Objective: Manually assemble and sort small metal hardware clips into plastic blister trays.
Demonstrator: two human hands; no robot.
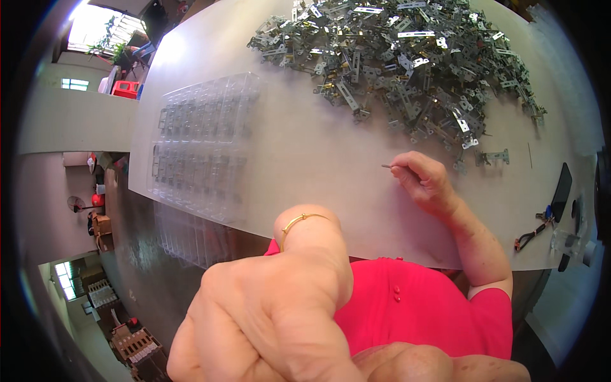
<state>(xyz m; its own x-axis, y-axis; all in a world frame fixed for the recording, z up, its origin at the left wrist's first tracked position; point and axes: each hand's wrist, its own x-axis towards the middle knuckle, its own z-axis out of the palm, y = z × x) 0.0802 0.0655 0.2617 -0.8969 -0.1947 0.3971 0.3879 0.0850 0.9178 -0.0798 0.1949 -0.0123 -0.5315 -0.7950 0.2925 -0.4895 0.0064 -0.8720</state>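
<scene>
My right hand (423, 181) is over the table, with thumb and fingers pinched together on a thin metal pin (386, 166) whose end sticks out to the left. My left hand (267, 312) is raised very close to the camera and fills the lower middle. A thin gold bracelet (305, 218) circles its wrist. The left fingers look curled, but their tips are hidden, so what they hold cannot be seen. Beyond my right hand lies a large heap of small metal brackets (414, 70). One bracket (493, 156) lies apart, just right of that hand.
Clear plastic trays (203, 137) with metal parts in rows stand at the table's left; more clear trays (191, 235) sit below its edge. A thin rod (529, 155), a black phone (561, 191) and keys on a cord (534, 235) lie at the right of the white table (305, 146).
</scene>
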